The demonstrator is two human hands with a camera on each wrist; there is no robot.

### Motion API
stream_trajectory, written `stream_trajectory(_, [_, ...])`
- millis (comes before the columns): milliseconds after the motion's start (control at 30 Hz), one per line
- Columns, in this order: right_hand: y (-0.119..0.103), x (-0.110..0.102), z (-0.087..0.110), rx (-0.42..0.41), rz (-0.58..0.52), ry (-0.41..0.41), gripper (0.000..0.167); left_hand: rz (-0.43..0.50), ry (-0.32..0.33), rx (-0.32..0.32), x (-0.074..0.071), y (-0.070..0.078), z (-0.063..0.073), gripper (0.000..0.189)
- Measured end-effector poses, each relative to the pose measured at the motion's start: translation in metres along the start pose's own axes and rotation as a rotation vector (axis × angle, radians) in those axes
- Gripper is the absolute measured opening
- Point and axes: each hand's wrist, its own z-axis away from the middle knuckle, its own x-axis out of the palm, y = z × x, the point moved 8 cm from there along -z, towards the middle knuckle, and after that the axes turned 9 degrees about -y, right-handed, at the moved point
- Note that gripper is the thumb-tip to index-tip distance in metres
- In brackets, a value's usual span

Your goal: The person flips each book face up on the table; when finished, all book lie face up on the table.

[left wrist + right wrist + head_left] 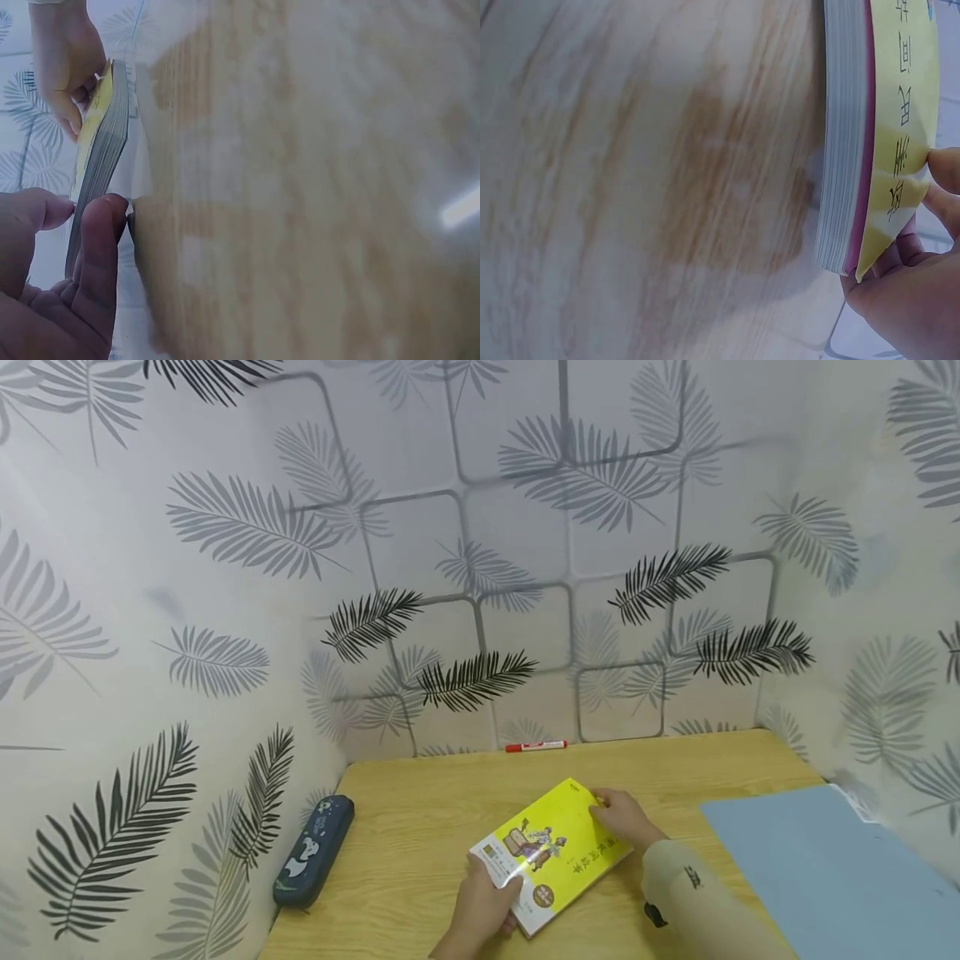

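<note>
A thick paperback book [551,843] with a yellow and white cover, drawn figures and dark characters is held at a slant over the wooden table. At its near lower corner my left hand [482,900] pinches it, thumb on the cover and fingers underneath. My right hand [626,818] grips the far right end. From the left wrist, the page block [109,139] shows edge-on, raised off the tabletop, between my left hand's [71,300] thumb and fingers. In the right wrist view, the yellow cover [892,142] bends slightly by my right hand [915,300], whose fingers go under the book.
A dark blue pencil case [313,852] with panda pictures lies at the table's left edge. By the back edge is a red and white marker [536,747]. A light blue-grey sheet [832,860] covers the right side. Leaf-patterned curtains [525,543] surround the wooden table [405,827].
</note>
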Motion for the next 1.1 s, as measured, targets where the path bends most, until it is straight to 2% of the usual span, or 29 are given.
stream_trajectory(300, [0.008, 0.003, -0.003, -0.036, 0.04, -0.009, 0.048, -0.026, 0.007, -0.05, 0.0, -0.002, -0.001, 0.109])
stream_trajectory(600, [0.017, 0.011, -0.009, 0.011, 0.094, -0.013, 0.048, -0.028, -0.02, -0.111, 0.001, -0.006, 0.0, 0.106])
stream_trajectory(1100, [0.013, 0.011, -0.004, 0.06, 0.024, -0.002, 0.061, -0.058, -0.023, -0.155, -0.001, -0.002, 0.003, 0.105])
